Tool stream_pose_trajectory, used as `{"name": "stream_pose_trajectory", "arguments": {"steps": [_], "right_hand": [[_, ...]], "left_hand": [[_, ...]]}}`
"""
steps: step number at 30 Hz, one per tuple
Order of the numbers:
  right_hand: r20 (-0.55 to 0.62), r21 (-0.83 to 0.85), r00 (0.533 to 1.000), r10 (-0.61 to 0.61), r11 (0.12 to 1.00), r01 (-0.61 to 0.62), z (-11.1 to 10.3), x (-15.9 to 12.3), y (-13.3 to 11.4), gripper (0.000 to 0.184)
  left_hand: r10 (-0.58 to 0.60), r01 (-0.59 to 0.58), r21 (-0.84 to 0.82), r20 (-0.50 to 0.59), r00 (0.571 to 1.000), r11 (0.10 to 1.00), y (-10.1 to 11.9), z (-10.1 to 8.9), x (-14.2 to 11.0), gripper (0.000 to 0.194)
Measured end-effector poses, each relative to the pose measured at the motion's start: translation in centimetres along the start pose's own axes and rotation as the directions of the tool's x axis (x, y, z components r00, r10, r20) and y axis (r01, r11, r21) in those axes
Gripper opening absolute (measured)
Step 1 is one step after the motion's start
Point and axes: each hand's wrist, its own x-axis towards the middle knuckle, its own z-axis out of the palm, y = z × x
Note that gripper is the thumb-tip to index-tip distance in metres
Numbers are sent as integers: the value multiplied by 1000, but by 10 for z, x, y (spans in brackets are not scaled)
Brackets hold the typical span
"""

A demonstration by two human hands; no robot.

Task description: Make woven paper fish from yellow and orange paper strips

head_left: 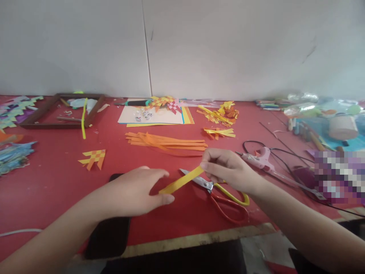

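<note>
While the right hand (221, 168) pinches the yellow strip (182, 182) by its far end, I see it slant leftward toward the front edge of the table (159, 226), reaching the half-open left hand (138, 192), contact unclear.

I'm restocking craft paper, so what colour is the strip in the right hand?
The paper strip is plain yellow, best seen in the head view.

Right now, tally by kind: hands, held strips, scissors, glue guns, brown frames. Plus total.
Hands: 2 (left hand, right hand)
Held yellow strip: 1
Scissors: 1
Pink glue gun: 1
Brown frame: 1
Total: 6
</note>
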Motion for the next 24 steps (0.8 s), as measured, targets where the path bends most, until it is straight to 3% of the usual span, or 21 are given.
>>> {"name": "stream_pose_trajectory", "arguments": {"steps": [3,6,10,15,24], "right_hand": [[10,-30,999,47,998,-47,13,-2,-13,25],[-18,-44,996,91,995,-91,23,-2,-25,22],[-47,57,992,119,992,-116,27,0,-37,21],[-50,155,978,203,969,-193,24,6,-40,22],[-20,182,988,155,972,-149,21,9,-32,38]], "left_hand": [[105,-116,-37,-222,969,993,17,8,-6,58],[145,-199,-178,-278,950,964,33,19,-4,40],[100,-231,-351,-353,930,907,38,31,-1,29],[45,-217,-495,-336,941,841,33,36,0,26],[111,-194,-626,-169,979,755,28,33,11,26]]}}
